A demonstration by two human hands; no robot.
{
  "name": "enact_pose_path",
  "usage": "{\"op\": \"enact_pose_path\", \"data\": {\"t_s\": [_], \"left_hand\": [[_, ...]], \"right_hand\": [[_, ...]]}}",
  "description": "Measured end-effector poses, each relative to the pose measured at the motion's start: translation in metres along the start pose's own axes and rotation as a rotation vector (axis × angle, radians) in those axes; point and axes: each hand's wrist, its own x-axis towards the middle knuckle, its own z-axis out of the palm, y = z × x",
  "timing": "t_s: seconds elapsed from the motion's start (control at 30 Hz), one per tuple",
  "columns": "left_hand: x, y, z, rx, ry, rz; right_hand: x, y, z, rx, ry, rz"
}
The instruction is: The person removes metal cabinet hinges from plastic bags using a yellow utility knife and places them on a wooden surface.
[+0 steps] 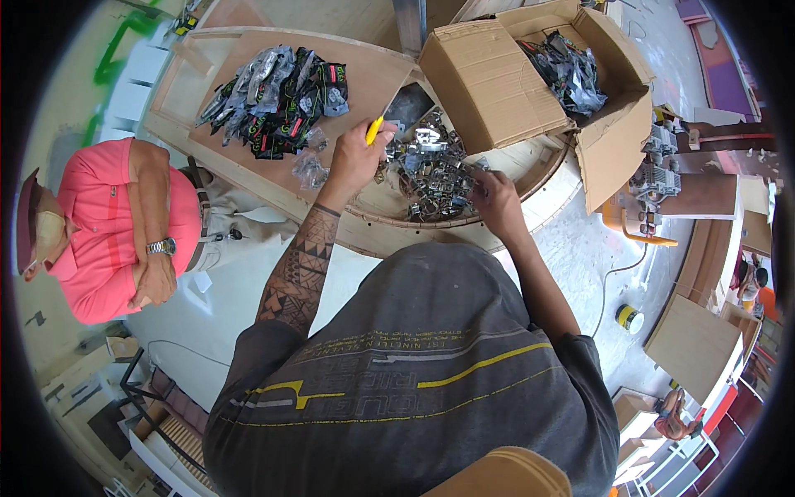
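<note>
My left hand [358,157] is closed around a slim yellow tool [374,130], which could be a cutter or a marker. It is held just left of a heap of shiny metal fittings [437,174] that look like cabinet hinges. At the heap's right edge, my right hand [495,201] has its fingers curled in; whatever is between them is too small to make out. The heap lies in a recess of a curved wooden piece [364,228]. Black-and-clear plastic packets [281,99] are piled on the board to the left, with crumpled clear bags [310,170] beside them.
An open cardboard box [497,83] containing more packets [567,74] stands at the far right of the work surface. A person in a pink shirt [108,224] stands at the left, arms folded. A yellow-and-black roll [629,319] and a cable [609,286] lie on the floor at right.
</note>
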Motion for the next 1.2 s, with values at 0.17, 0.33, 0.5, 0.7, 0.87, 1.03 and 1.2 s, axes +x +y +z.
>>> {"op": "enact_pose_path", "data": {"t_s": [0.17,0.33,0.5,0.7,0.87,1.03,1.2], "left_hand": [[0.02,-0.034,0.029,-0.114,0.101,-0.056],[0.025,-0.047,0.037,0.056,0.048,-0.028],[0.022,-0.041,0.029,0.229,-0.007,0.038],[0.002,-0.043,0.02,0.293,-0.053,0.123],[-0.019,-0.036,0.038,0.445,-0.109,0.205],[-0.028,-0.023,0.061,0.615,-0.137,0.058],[-0.022,-0.038,0.067,0.622,-0.093,0.036]], "right_hand": [[-0.004,0.001,0.009,-0.141,-0.122,0.009],[0.001,0.015,-0.001,0.051,-0.065,0.084],[0.009,0.028,-0.023,0.073,-0.006,0.136],[0.004,0.033,-0.018,-0.199,-0.03,0.167],[0.0,0.02,0.001,-0.138,0.201,0.037],[-0.011,-0.009,0.009,-0.148,0.198,-0.169],[-0.01,-0.012,0.017,-0.166,0.006,-0.283]]}}
